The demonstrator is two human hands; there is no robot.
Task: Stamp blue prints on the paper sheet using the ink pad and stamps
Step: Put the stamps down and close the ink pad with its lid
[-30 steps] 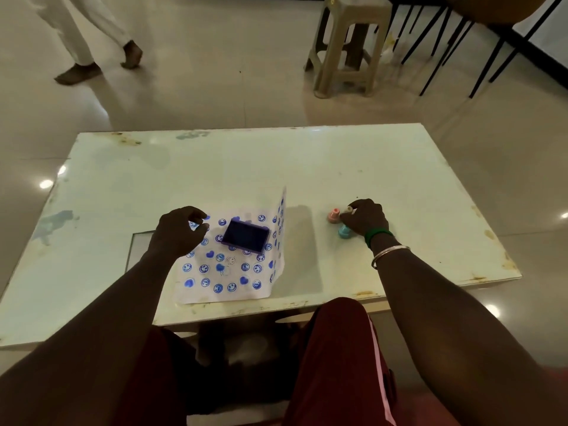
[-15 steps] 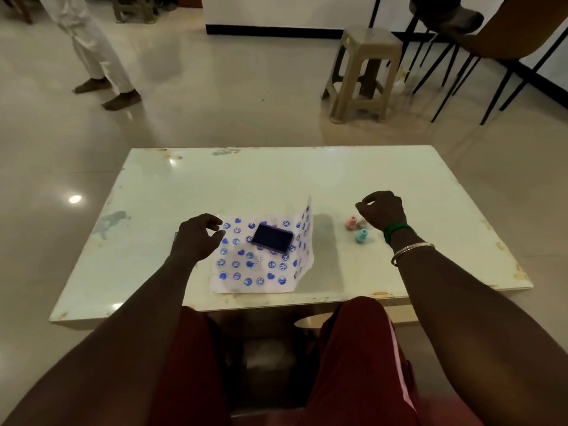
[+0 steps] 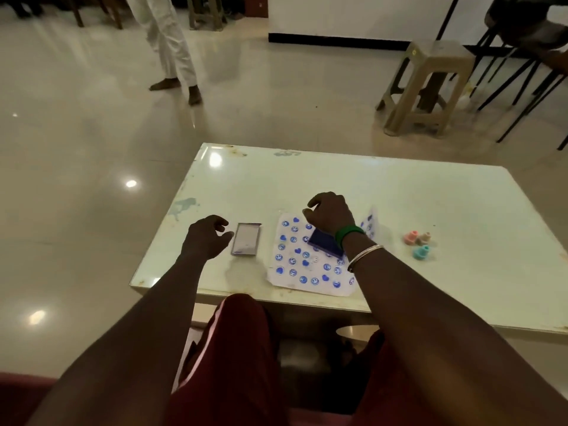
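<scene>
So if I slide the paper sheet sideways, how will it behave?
Probably floppy: the paper sheet is thin, and its right flap already stands up. The ink pad lying on it would likely ride along. The glossy table suggests it slides easily.

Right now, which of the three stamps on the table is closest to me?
The teal stamp. It stands nearest the table's front edge, while the pink stamp and the beige stamp sit side by side just behind it.
</scene>
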